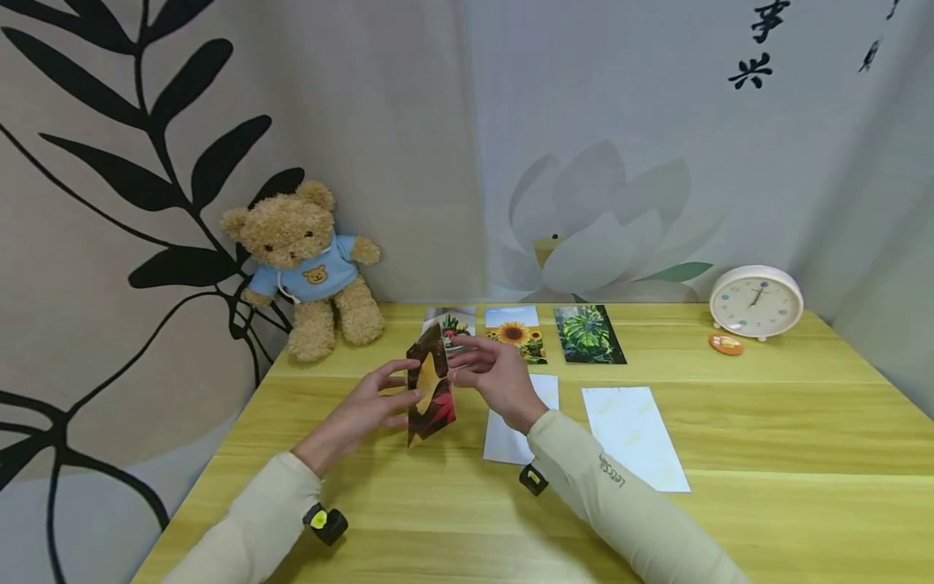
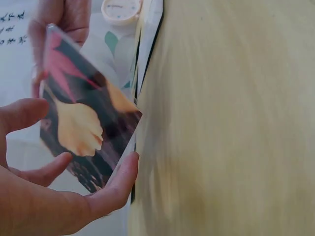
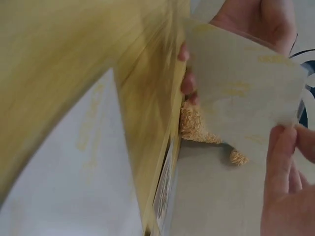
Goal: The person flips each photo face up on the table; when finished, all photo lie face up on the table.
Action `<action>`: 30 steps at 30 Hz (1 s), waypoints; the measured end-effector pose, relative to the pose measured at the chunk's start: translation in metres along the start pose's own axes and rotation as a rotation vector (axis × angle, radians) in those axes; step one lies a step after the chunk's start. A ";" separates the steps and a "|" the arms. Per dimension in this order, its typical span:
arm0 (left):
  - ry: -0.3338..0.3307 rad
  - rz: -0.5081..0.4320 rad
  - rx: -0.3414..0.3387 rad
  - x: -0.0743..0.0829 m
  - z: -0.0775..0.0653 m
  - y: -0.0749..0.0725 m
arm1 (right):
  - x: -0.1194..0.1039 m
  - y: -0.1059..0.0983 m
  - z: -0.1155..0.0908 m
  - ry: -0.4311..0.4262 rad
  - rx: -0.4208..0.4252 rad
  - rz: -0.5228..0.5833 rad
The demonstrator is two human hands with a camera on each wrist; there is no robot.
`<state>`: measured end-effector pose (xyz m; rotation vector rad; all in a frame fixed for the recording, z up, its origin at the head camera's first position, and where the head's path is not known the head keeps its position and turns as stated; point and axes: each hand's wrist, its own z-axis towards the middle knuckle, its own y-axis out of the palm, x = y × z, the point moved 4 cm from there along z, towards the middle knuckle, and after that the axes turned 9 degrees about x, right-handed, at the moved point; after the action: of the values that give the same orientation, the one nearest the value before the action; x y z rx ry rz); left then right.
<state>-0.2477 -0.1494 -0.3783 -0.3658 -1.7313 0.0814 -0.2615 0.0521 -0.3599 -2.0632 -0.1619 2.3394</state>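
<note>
A photo print (image 1: 435, 412) with orange, dark and red patches stands upright between the hands, above the left part of the table. The left hand (image 1: 363, 412) holds it by its left and lower edges, fingers spread along it. At its far right edge, the right hand (image 1: 503, 381) pinches it between thumb and fingertips. Its picture side (image 2: 81, 128) faces the left wrist camera and shows a yellow-orange flower shape. Toward the right wrist camera it turns a white back (image 3: 236, 83) with faint yellow print.
Along the table's far side lie a potted-plant picture (image 1: 451, 318), a sunflower picture (image 1: 513, 332) and a green-leaf picture (image 1: 589, 333). Two white sheets (image 1: 635, 434) lie nearer. A teddy bear (image 1: 314, 268) sits at the back left; a round clock (image 1: 756, 302) and an orange disc (image 1: 726, 345) stand right.
</note>
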 end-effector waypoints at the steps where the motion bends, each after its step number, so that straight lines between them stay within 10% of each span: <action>1: 0.002 0.002 0.009 0.000 -0.001 -0.002 | 0.000 -0.001 0.000 -0.005 0.015 -0.010; 11: 0.015 0.052 0.022 -0.001 -0.004 -0.013 | 0.005 -0.006 0.000 -0.089 0.093 -0.234; 19: -0.006 0.135 -0.013 -0.002 0.001 -0.017 | 0.001 -0.002 -0.010 -0.091 -0.076 -0.491; 30: 0.002 0.261 -0.046 -0.008 0.006 -0.014 | 0.013 -0.004 -0.017 0.052 -0.196 -0.449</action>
<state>-0.2550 -0.1641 -0.3831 -0.6247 -1.6776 0.2296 -0.2467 0.0578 -0.3746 -1.9054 -0.7904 2.0606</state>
